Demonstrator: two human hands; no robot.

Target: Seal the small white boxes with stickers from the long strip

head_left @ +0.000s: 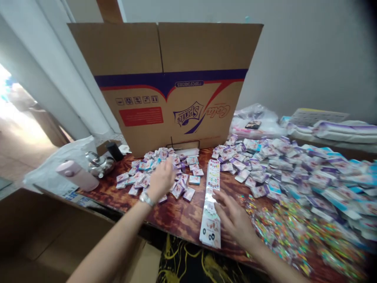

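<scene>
The left hand, blurred, is over the left pile of small boxes; whether its fingers are closed on one, I cannot tell. A watch circles that wrist. The right hand is well apart from it, fingers loosely spread and holding nothing visible, at the right edge of the strip; whether they touch it is unclear. The strip, printed with coloured pictures, lies flat on the tabletop, running from the near edge toward the far side, between the left pile and a larger right pile of similar boxes. Wrapped sweets lie near right, in front of the right pile. A big carton stands at the far side, its printing upside down. To the far left are a pink bottle, tilted in view, a shiny kettle and a black cup.
</scene>
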